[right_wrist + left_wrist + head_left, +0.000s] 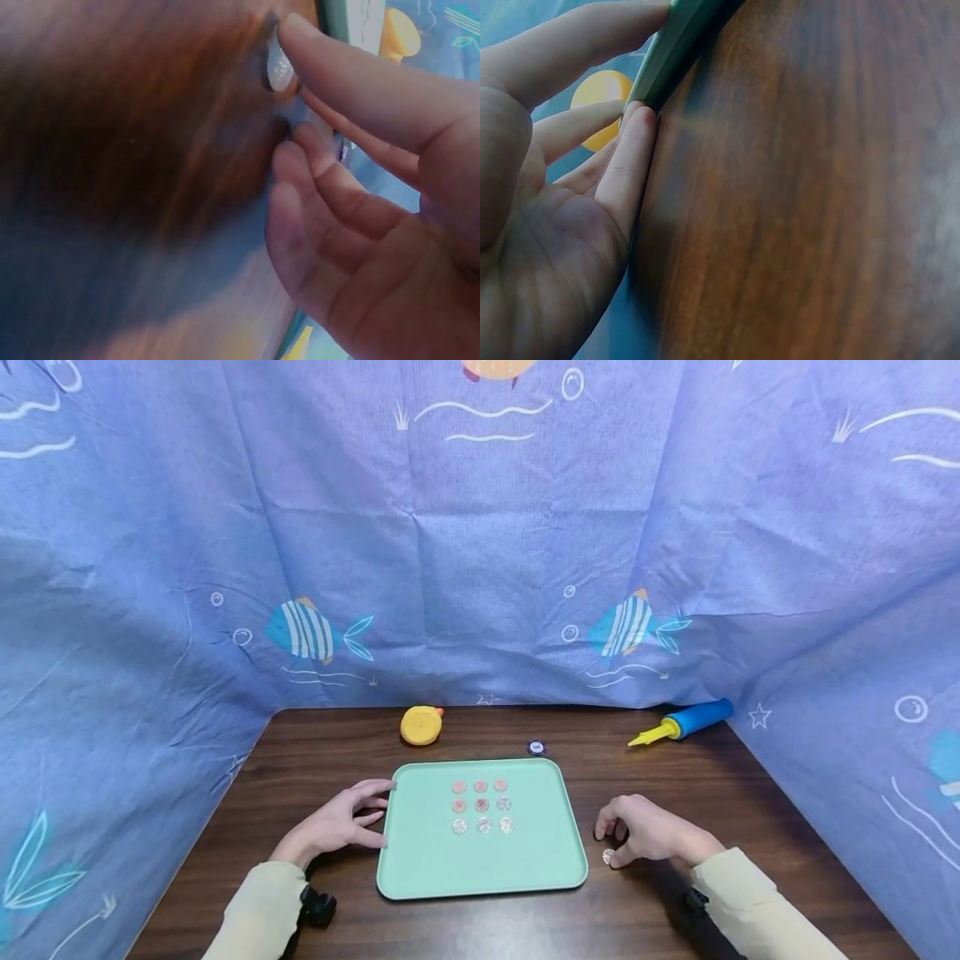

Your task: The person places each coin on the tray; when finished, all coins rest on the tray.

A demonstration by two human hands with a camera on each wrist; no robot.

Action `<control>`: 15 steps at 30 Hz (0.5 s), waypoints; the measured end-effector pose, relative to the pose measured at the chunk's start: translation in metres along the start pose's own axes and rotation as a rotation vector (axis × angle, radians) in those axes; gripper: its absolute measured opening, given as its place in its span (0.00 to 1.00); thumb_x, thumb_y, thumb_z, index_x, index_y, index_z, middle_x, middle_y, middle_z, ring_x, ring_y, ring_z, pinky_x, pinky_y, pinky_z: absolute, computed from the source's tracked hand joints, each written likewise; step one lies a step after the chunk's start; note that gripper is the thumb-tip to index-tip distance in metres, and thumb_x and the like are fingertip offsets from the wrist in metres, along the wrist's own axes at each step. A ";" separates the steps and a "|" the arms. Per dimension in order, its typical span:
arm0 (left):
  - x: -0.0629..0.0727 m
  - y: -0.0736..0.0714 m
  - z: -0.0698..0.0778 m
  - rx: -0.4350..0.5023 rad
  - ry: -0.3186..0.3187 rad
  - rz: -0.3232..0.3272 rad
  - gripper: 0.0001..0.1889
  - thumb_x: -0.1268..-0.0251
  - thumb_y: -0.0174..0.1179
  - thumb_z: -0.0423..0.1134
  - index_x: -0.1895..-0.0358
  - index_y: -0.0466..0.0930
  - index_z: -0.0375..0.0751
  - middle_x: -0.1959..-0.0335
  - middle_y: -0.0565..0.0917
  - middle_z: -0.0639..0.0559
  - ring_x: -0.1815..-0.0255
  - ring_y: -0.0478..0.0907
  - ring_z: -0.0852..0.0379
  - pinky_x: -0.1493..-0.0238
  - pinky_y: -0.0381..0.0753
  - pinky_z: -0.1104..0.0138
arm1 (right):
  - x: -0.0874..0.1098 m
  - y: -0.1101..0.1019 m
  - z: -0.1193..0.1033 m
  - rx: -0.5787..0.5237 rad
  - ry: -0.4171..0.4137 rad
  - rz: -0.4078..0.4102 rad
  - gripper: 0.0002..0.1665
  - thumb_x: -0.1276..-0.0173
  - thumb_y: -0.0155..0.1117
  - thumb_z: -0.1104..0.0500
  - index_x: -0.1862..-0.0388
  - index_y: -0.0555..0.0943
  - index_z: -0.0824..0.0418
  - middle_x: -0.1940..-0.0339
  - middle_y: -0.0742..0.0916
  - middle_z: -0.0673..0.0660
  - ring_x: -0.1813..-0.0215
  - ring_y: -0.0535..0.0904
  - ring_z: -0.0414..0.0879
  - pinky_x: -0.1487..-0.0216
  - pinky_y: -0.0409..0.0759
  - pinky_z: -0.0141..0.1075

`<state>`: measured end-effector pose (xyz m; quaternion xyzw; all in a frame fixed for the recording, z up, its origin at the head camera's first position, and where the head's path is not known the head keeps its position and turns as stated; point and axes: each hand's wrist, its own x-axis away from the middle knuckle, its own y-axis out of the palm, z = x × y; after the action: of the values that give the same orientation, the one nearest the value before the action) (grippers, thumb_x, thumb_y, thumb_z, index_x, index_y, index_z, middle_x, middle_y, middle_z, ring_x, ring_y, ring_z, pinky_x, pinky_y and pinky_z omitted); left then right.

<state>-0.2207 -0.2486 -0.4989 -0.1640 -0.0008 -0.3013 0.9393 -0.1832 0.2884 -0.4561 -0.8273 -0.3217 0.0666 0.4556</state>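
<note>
A mint green tray (423, 868) lies on the dark wooden table. On it, small round coins (482, 805) form three rows of three, copper-coloured at the back and silvery at the front. My left hand (347, 819) rests its fingertips along the tray's left rim; the left wrist view shows thumb and fingers at the tray edge (662, 60). Right of the tray, my right hand (651, 832) is low over the table, fingers bent and spread from the thumb. Its thumb tip is right at a silvery coin (279, 67) on the wood, with the other fingertips away from it.
Behind the tray are a round yellow object (422, 726), a dark-rimmed chip with a white centre (536, 747) and a blue and yellow hand pump (686, 721). Blue fish-patterned cloth (480, 568) hangs around the back and sides of the table (345, 927).
</note>
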 end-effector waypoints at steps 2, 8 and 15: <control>0.001 0.001 -0.001 -0.001 0.005 -0.005 0.49 0.41 0.78 0.33 0.19 0.58 0.31 0.20 0.56 0.31 0.27 0.66 0.35 0.30 0.78 0.67 | 0.001 0.003 0.000 0.006 -0.012 0.010 0.16 0.47 0.86 0.62 0.62 0.88 0.52 0.64 0.86 0.42 0.63 0.81 0.39 0.62 0.84 0.34; 0.003 0.001 0.000 0.009 -0.004 -0.005 0.49 0.41 0.78 0.33 0.19 0.58 0.31 0.20 0.56 0.31 0.26 0.66 0.35 0.30 0.78 0.68 | 0.000 0.006 -0.002 0.014 -0.037 0.032 0.13 0.42 0.82 0.66 0.64 0.87 0.53 0.67 0.86 0.43 0.66 0.80 0.35 0.65 0.84 0.31; 0.003 0.001 0.001 0.033 0.014 -0.013 0.48 0.40 0.77 0.31 0.19 0.58 0.29 0.20 0.54 0.29 0.26 0.64 0.33 0.28 0.77 0.65 | -0.001 0.005 0.000 0.049 -0.051 0.056 0.10 0.39 0.80 0.66 0.65 0.87 0.54 0.70 0.86 0.42 0.67 0.80 0.32 0.67 0.83 0.30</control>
<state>-0.2174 -0.2496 -0.4981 -0.1463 -0.0001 -0.3086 0.9399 -0.1818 0.2855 -0.4604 -0.8226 -0.3081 0.1082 0.4655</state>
